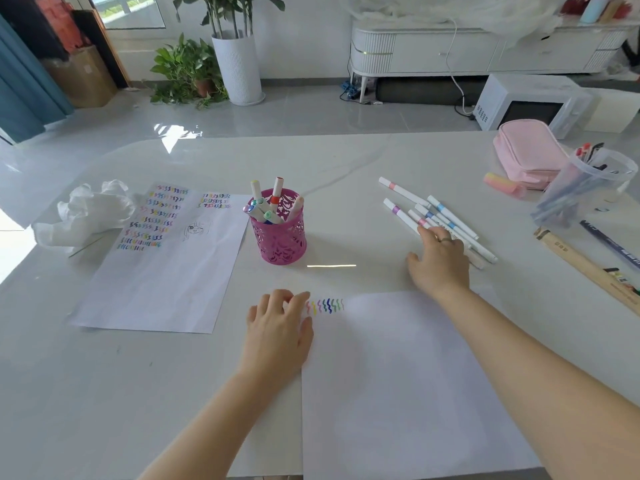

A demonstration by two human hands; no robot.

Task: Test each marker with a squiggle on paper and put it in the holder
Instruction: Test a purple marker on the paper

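On table | right hand (439, 263) spread, fingertips on markers (440, 216) | left hand (278, 332) flat on paper (398, 375)

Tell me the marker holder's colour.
Pink, with a cut-out lattice pattern: the holder, in the head view.

Open tabletop (349, 216) separates the pink holder (280, 233) at frame centre from the loose markers (433, 216) at centre right, leaving a clear lane. The right hand (440, 265) rests at the markers' near end. A clear cup (585, 185) and ruler (585, 268) crowd the right edge.
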